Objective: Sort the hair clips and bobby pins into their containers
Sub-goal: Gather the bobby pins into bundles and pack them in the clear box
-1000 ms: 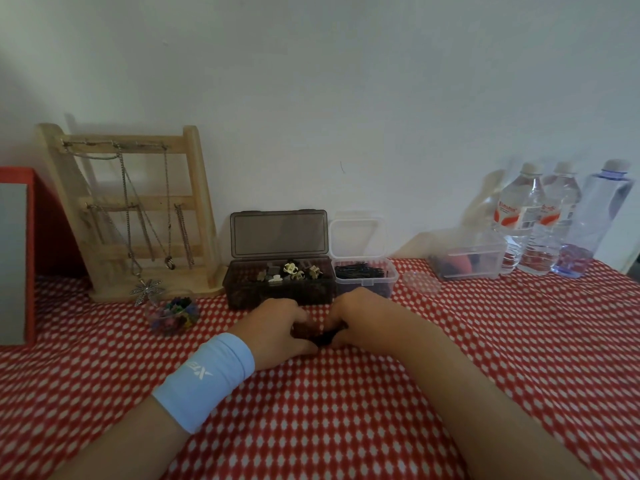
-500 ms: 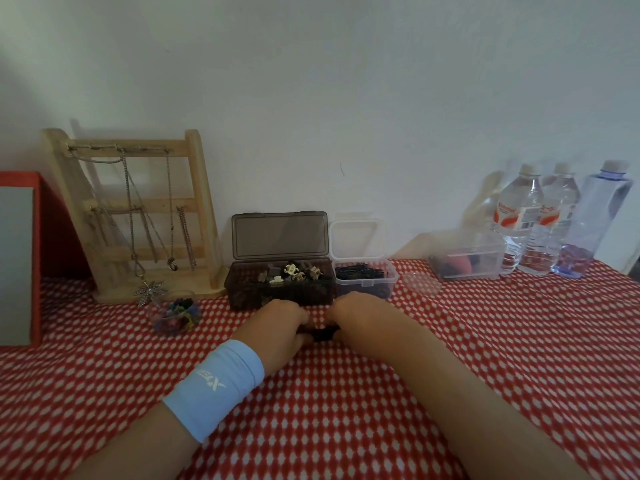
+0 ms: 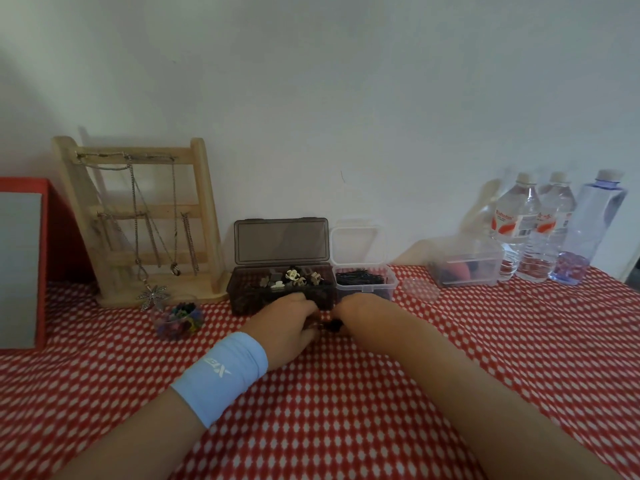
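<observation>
The left hand [image 3: 287,329] and right hand [image 3: 360,315] meet on the desk, fingers curled toward a small dark item [image 3: 331,326] between them. It lies just before the brown clip box [image 3: 242,296] and the clear bobby-pin box [image 3: 388,289]. Whether either hand grips it, I cannot tell.

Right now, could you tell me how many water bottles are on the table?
3, in a row at the back right: a red-labelled bottle, a second red-labelled bottle right of it, and a blue-tinted bottle at the far right. Another could be hidden behind them.
</observation>
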Motion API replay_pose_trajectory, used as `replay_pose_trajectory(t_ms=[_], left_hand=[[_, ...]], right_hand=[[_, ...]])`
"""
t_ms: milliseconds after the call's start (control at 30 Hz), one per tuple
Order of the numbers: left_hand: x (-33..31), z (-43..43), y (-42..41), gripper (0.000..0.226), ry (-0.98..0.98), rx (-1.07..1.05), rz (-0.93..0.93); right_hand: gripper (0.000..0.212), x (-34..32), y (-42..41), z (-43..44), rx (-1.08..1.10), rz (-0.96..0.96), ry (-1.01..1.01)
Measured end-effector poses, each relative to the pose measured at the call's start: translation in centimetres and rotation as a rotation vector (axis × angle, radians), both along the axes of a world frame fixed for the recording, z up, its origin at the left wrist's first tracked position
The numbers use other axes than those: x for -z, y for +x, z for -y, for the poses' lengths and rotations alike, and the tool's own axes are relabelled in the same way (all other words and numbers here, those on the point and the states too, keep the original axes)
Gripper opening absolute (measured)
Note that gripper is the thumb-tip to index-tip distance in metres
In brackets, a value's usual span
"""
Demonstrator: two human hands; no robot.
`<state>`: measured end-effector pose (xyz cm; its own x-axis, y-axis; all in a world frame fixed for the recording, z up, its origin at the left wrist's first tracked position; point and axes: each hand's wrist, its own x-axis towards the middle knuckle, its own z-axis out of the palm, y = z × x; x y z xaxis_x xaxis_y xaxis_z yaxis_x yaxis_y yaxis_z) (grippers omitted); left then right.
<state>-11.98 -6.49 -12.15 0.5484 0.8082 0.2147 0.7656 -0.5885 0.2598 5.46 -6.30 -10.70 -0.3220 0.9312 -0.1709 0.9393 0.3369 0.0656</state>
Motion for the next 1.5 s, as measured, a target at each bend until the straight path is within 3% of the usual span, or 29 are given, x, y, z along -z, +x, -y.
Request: replay_pose_trajectory(t_ms=[200,433,667,767,900,1167,1333,1433,1500], left_hand=[[-3.7,-2.7,1.2,0.025,0.089,0.025,0.114],[-5.7,-6.4,4.8,0.032,0.069,0.018,0.215],[-4.0,-8.8,6.1,0.030,-0.072,0.011,0.042],[-3.2,-9.2,5.6,0.038,-0.098,0.027,-0.063],[-3.4,-8.7,5.4,0.037,-0.090,0.057,-0.114],[-2.7,-7.6,7.2,0.070,-0.045,0.105,-0.348],[-3.5,-7.0,6.5,0.064,-0.092,0.074,-0.216],[-3.3,-7.2,6.0,0.065,-0.014,0.086,-0.260],[-2.9,-7.4,5.8,0.063,-0.067,0.094,-0.288]], right_hand=[[0.022,-4.6,3.9,-1.8,0.047,-0.209,0.050],[0.021,-6.5,5.9,-7.0,0.053,-0.188,0.137],[0.024,-4.1,6.4,-10.0,0.020,-0.216,0.116],[0.031,-4.3,7.8,-9.8,0.029,-0.410,0.122],[0.027,-4.5,9.8,-9.5,0.076,-0.602,0.161],[0.021,-4.1,10.6,-9.4,0.100,-0.446,0.096],[0.026,-4.1,9.8,-9.2,0.053,-0.373,0.096],[0.023,-4.2,9.2,-9.1,0.020,-0.398,0.113],[0.021,-3.8,8.3,-9.2,-0.007,-0.397,0.121]])
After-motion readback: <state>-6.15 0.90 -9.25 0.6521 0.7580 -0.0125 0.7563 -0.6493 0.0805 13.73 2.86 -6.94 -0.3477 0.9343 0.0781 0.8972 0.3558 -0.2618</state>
